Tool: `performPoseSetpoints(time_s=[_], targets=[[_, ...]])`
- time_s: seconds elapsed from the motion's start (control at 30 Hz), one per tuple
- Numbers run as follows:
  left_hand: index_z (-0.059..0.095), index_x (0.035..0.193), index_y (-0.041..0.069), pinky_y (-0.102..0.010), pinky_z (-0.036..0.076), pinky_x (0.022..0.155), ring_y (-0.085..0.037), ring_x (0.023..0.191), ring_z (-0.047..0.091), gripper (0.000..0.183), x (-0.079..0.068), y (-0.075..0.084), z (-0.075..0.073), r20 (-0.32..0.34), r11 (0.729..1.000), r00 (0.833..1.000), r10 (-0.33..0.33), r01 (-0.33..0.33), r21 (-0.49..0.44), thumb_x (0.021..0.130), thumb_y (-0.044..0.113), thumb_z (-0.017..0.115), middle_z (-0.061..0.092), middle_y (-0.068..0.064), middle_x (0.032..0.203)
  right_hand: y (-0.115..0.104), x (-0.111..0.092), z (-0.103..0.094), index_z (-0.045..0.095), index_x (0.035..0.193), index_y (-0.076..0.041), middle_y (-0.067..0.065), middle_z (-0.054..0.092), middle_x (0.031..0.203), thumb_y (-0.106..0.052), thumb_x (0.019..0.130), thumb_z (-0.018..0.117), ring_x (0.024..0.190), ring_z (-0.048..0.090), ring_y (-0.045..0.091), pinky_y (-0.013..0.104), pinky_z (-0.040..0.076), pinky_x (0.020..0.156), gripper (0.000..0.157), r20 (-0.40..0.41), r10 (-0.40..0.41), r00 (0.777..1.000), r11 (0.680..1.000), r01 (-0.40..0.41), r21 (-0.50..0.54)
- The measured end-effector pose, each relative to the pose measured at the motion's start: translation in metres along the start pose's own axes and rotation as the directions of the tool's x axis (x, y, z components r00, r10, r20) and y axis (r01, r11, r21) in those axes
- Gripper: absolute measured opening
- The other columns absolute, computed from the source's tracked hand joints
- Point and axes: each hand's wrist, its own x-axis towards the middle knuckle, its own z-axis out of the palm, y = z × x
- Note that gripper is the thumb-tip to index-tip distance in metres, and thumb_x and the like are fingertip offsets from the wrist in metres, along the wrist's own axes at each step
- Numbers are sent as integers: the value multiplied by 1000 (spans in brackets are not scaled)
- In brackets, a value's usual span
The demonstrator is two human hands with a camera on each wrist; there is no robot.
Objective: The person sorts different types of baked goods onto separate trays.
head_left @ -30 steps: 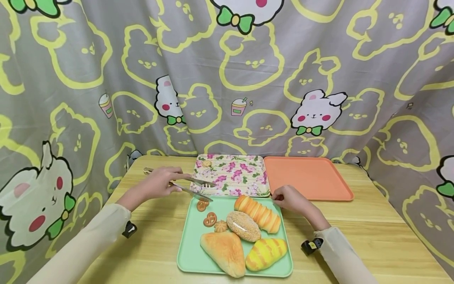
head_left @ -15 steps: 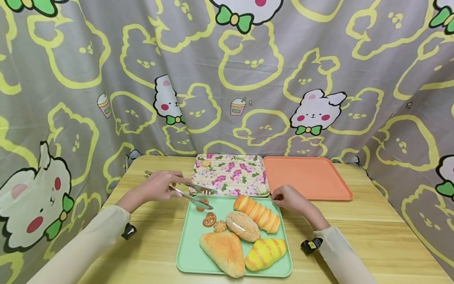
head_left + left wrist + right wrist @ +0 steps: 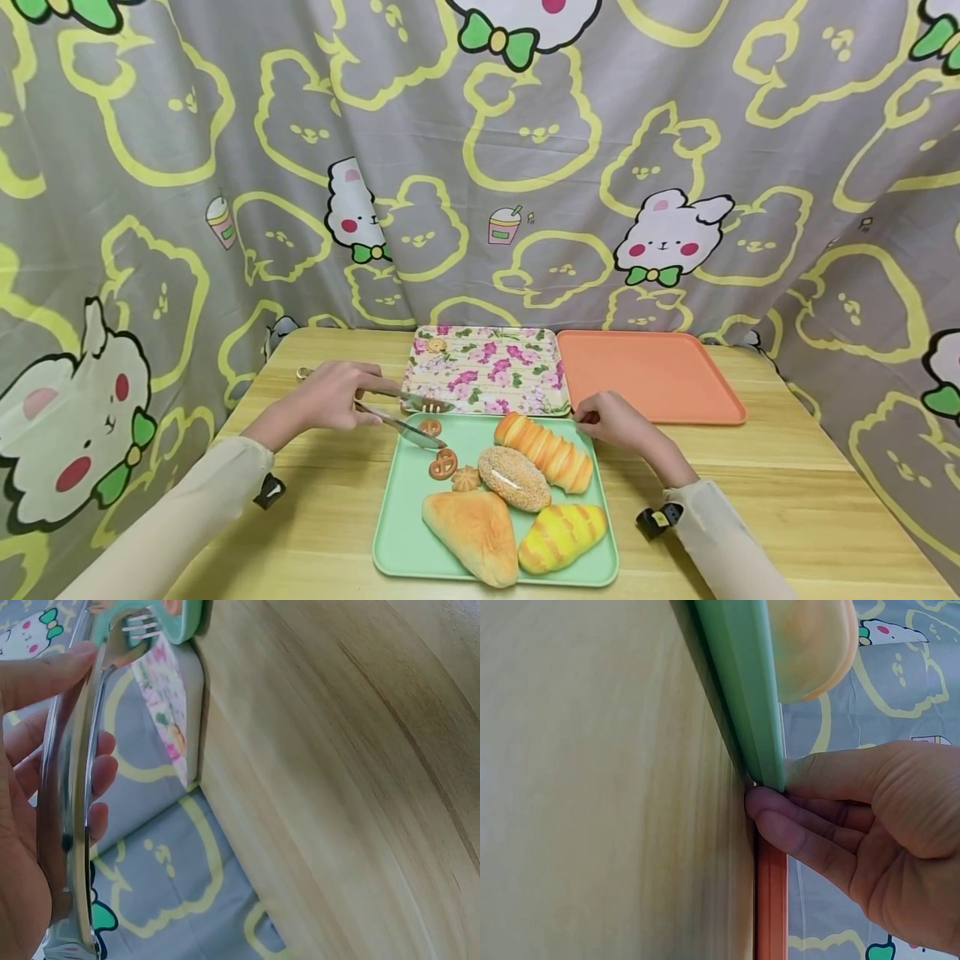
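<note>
My left hand (image 3: 335, 396) grips metal tongs (image 3: 420, 434) around both arms, with the thumb on one side and fingers on the other in the left wrist view. The tongs' jaws stand apart over the far left corner of a green tray (image 3: 397, 533). One pretzel (image 3: 430, 427) lies between and below them, partly covered; a second pretzel (image 3: 442, 464) lies just nearer. Whether the tongs touch either is unclear. At the tray's far right corner, my right hand (image 3: 615, 419) pinches the rim, thumb on one side and fingertips under it in the right wrist view.
On the green tray are a small cookie (image 3: 467, 478), a triangular bread (image 3: 474, 533), a crumb-coated bun (image 3: 515, 477), a ridged roll (image 3: 547, 452) and a yellow striped bun (image 3: 562, 537). Behind stand a floral tray (image 3: 517, 367) with one round cookie (image 3: 437, 345) and an orange tray (image 3: 652, 375).
The tongs' lower jaw has come nearer and down, from beyond the far pretzel to between the two pretzels. My right hand stays at the tray corner.
</note>
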Motion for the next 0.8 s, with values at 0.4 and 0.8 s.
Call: performPoseSetpoints(time_s=[0.4, 0.8], targets=[[78, 117, 31, -18, 33, 48, 6, 53, 37, 45, -5, -3, 0, -54, 999, 998, 14, -12, 32, 73, 39, 83, 63, 15, 83, 0, 0, -1, 79, 88, -5, 3, 74, 79, 1, 90, 72, 66, 60, 2, 21, 51, 61, 10, 7, 2, 1000, 1000, -2, 3], [80, 109, 29, -18, 29, 48, 6, 53, 34, 37, -6, -4, 4, -89, 996, 994, 64, -58, 69, 73, 39, 85, 64, 15, 81, -1, 0, -1, 79, 88, -5, 3, 73, 80, 1, 90, 72, 67, 60, 2, 21, 51, 61, 9, 12, 12, 1000, 1000, -12, 4]])
